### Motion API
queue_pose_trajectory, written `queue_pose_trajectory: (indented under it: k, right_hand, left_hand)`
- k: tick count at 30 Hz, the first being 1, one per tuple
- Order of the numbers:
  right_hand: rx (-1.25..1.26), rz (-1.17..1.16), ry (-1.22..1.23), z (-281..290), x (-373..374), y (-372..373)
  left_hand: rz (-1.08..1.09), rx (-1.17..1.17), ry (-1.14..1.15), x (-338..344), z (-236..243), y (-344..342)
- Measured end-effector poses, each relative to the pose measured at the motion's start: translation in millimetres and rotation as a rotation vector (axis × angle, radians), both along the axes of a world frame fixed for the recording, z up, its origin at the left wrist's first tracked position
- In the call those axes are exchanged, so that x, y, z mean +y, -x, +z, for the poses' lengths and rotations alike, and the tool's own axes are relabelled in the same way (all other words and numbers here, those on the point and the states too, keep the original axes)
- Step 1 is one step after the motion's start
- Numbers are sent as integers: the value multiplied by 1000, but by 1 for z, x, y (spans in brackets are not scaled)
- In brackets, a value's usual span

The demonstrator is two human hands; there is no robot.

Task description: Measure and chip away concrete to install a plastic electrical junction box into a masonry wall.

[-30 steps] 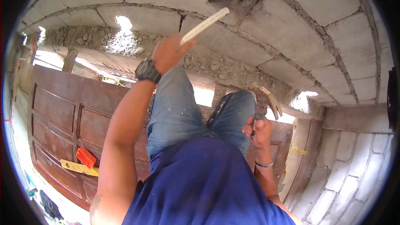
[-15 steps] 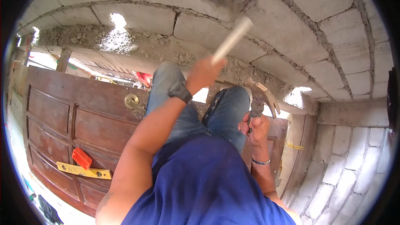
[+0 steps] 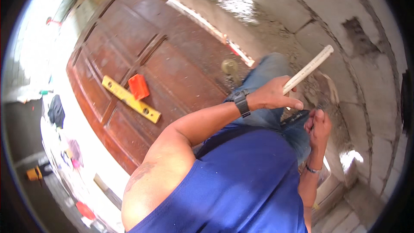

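My left hand point(image 3: 274, 93) is closed round a white plastic pipe point(image 3: 311, 68), its thumb stretched out toward my other hand. The pipe slants up to the right, its far end open to view. My right hand point(image 3: 318, 128) is closed below a claw hammer point(image 3: 330, 87). The hammer's head is smeared by motion and blends with the wall behind it. Both hands are close together above my knees.
A brown panelled door point(image 3: 185, 56) with a brass handle point(image 3: 230, 66) lies to my left. On it rest a yellow spirit level point(image 3: 129, 99) and an orange-red plastic piece point(image 3: 138, 86). A grey block wall point(image 3: 321, 30) with holes rises ahead and right. Assorted items lie far left.
My view has swung to the left, so the door shows more fully. My left hand with the pipe has come closer to my right hand, which keeps the hammer.
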State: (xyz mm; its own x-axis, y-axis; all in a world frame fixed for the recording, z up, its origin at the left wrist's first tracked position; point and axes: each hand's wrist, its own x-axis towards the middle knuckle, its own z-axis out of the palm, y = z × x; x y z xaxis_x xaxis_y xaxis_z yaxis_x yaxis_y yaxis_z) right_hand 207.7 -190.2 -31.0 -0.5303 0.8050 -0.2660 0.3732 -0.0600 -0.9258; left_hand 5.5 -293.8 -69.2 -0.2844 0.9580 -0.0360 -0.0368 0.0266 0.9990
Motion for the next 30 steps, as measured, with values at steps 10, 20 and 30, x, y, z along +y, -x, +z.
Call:
queue_pose_trajectory:
  k: [10, 20, 30]
  right_hand:
    - [-112, 1089, -337, -8, -114, 178]
    - [-177, 1031, -152, -50, -67, 160]
    - [-66, 876, 119, -64, -51, 148]
  left_hand:
    - [840, -527, -93, -146, -22, 60]
    - [673, 698, 1193, -277, -37, 55]
    - [441, 492, 1161, -310, -73, 41]
